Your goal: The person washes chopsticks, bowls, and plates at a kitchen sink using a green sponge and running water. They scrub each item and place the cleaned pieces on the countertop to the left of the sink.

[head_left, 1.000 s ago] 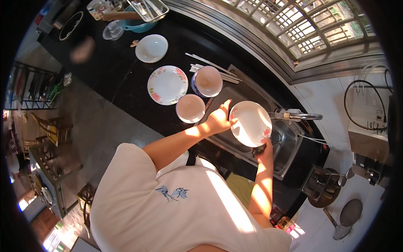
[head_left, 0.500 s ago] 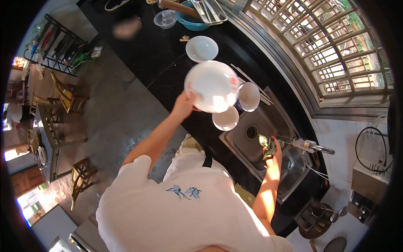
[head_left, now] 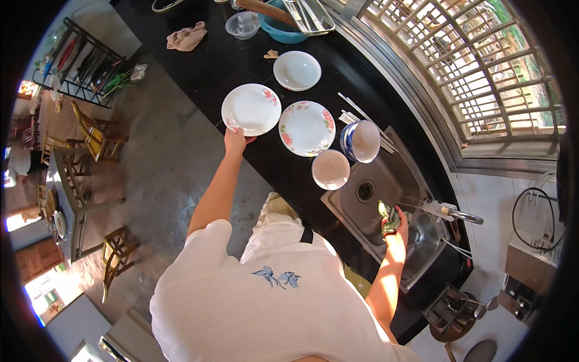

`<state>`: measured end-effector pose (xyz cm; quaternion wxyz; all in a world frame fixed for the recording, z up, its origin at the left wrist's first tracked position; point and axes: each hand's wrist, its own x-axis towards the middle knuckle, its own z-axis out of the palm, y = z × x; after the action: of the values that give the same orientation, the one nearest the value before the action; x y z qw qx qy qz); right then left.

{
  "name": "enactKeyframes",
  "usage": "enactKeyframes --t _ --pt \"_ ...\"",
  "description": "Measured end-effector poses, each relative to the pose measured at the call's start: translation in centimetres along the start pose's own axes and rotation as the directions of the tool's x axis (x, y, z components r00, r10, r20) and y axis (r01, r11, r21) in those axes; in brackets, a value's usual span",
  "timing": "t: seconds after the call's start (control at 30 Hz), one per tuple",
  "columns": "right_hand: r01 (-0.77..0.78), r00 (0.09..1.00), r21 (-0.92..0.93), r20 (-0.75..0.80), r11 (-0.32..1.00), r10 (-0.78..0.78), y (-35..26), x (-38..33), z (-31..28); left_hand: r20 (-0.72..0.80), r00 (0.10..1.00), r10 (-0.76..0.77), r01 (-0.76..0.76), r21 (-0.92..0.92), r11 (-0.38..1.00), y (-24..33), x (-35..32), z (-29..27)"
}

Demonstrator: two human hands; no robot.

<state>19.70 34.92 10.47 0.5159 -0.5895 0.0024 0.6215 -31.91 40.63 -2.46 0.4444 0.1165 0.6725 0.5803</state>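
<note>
My left hand (head_left: 236,143) grips the near rim of a white plate (head_left: 250,110) with red flowers, over the left edge of the dark counter. Beside it on the counter lies another flowered plate (head_left: 306,128). My right hand (head_left: 398,227) is closed on a crumpled green cloth (head_left: 391,218) above the sink (head_left: 353,208), close to the faucet (head_left: 439,209). A small bowl (head_left: 330,169) and blue-patterned bowls (head_left: 364,142), seemingly stacked, stand at the sink's far edge. Farther off sits a white bowl (head_left: 297,70).
White chopsticks (head_left: 365,122) lie by the blue bowls. Farther along the counter are a piece of ginger (head_left: 271,54), a clear plastic bowl (head_left: 242,26), a blue basin (head_left: 282,31) and a beige cloth (head_left: 186,37). A barred window (head_left: 476,72) is on the right; wooden chairs (head_left: 117,256) stand left.
My left hand has moved the plate left, away from above the other plate and bowls, uncovering the flowered plate. My right hand stays over the sink with the cloth.
</note>
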Motion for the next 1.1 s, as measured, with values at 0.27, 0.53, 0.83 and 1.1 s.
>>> enactKeyframes --t 0.27,0.53,0.83,1.1 --pt "0.027 0.999 0.047 -0.032 0.999 -0.025 -0.4 -0.1 -2.1 -0.072 0.997 -0.040 0.037 -0.046 0.998 0.1 1.5 1.9" --pt "-0.020 1.000 0.073 -0.008 0.997 0.021 0.0 0.4 -3.2 -0.068 0.989 -0.131 0.098 -0.363 0.927 -1.8 1.6 2.7" --pt "0.027 0.999 0.104 -0.032 0.994 -0.024 0.9 1.7 -5.2 0.374 0.870 -0.320 0.212 0.304 0.929 -2.2 -3.6 8.1" --pt "0.069 0.998 0.205 -0.010 0.976 -0.069 0.8 4.4 -7.6 0.365 0.928 0.081 -0.309 0.626 0.716 1.0 -4.1 2.7"
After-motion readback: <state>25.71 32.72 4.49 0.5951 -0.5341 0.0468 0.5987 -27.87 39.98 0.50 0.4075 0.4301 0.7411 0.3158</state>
